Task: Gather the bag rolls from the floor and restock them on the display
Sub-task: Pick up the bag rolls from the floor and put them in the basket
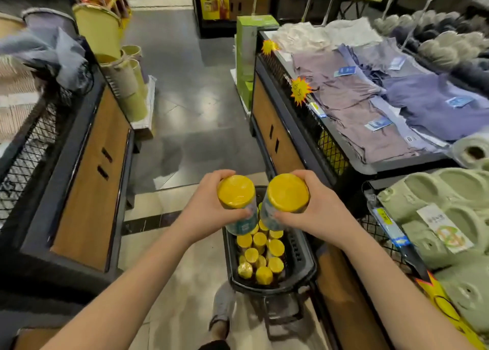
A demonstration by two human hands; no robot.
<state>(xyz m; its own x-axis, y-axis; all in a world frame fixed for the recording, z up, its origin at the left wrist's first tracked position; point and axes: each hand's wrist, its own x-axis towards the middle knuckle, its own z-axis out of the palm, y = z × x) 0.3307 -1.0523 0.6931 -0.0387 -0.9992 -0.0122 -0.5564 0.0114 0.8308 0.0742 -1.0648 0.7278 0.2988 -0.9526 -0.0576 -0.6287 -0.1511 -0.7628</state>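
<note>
Both grips hold rolls: the left grip (209,209) curls round the left roll (236,192), and the right grip (317,214) round the right roll (288,193). The two are side by side at lower centre of the frame, close but apart. Each roll is a cylinder with a yellow end facing the camera and a pale wrap printed in teal. Directly beneath them a black basket (307,259) sits low, packed with upright yellow-ended rolls (260,254). It is just beside the right stand (280,137). Grey floor (190,106) runs up the middle as an open aisle between that stand and the left stand (87,180), both edged in black mesh.
</note>
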